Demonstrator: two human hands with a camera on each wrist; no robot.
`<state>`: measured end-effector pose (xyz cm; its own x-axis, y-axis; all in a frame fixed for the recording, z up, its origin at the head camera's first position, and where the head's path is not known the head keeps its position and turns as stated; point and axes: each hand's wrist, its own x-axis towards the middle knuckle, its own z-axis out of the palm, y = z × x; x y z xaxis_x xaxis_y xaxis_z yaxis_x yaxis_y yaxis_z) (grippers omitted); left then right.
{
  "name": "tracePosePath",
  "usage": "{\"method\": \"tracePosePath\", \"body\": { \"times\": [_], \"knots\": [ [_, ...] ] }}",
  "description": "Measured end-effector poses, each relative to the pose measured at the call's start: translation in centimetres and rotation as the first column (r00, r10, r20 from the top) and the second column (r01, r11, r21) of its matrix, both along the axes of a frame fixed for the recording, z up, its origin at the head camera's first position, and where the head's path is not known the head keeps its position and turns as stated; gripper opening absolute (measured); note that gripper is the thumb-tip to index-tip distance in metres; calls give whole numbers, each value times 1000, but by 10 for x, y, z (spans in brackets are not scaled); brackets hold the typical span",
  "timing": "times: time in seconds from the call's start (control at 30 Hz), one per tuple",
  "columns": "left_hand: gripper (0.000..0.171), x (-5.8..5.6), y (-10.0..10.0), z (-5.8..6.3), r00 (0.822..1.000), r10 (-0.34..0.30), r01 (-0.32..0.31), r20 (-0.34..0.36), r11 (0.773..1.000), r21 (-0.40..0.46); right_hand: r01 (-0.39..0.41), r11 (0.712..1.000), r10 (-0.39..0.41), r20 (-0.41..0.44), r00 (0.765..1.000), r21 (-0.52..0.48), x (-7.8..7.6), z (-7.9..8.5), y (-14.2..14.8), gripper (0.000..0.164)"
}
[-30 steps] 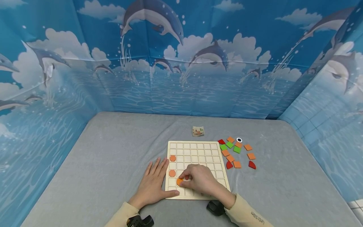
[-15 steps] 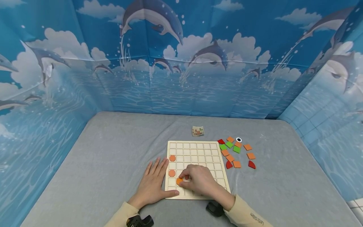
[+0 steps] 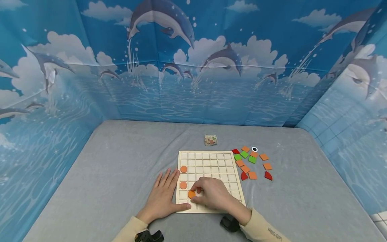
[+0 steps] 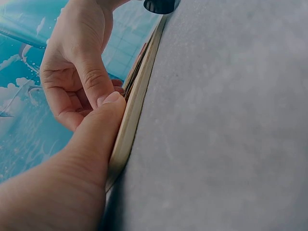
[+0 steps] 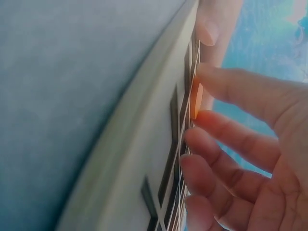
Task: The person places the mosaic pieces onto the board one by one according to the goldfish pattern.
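Note:
A pale wooden grid board (image 3: 211,163) lies on the table, with two orange-red discs (image 3: 183,169) in its leftmost column. My left hand (image 3: 163,195) is spread flat along the board's left edge, its thumb over the near left corner. Between thumb and index finger, my right hand (image 3: 213,193) pinches a brighter orange disc (image 3: 191,194) at a cell in the second column. In the right wrist view that disc (image 5: 196,98) stands tilted at the board's surface, a fingertip at each end. The right palm hides cells in the board's near part.
Right of the board lie several orange squares (image 3: 252,175), green squares (image 3: 252,159), red quarter-round pieces (image 3: 268,175) and a white-and-black ring piece (image 3: 254,149). Behind the board is a small printed pattern card (image 3: 210,140). A dolphin-print curtain (image 3: 193,97) encloses the grey table (image 3: 136,144).
The right thumb has shifted slightly toward the near side, so more of the bright orange disc shows. The left hand and the loose pieces keep their places.

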<state>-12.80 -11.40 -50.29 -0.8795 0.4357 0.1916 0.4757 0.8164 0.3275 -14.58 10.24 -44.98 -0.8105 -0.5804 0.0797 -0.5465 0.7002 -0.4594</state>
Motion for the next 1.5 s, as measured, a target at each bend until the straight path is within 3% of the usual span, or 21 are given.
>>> {"method": "tracePosePath", "body": {
  "times": [0.4, 0.6, 0.8, 1.03, 1.27, 1.5],
  "knots": [
    [113, 1, 1, 1, 1000, 3, -3, 8, 1000, 15, -2, 997, 13, 133, 991, -76, -4, -1, 15, 21],
    [114, 2, 1, 2, 1000, 14, -14, 20, 1000, 6, 25, 989, -7, 122, 993, -144, -13, 1, 34, 17],
    [116, 2, 0, 2, 998, 21, -21, 58, 1000, -6, 125, 973, -96, 152, 984, -196, -28, 5, 60, 16],
    [116, 1, 1, 1, 998, 19, -18, 57, 1000, -11, 235, 947, -212, 126, 969, -219, -41, 9, 94, 17],
    [116, 1, 1, 2, 998, 22, -21, 64, 1000, -12, 333, 929, -309, 156, 938, -163, -41, 10, 120, 15],
    [116, 0, 1, 2, 997, 20, -19, 74, 1000, -12, 432, 900, -414, 193, 890, -57, -40, 8, 139, 22]
  ]
}}
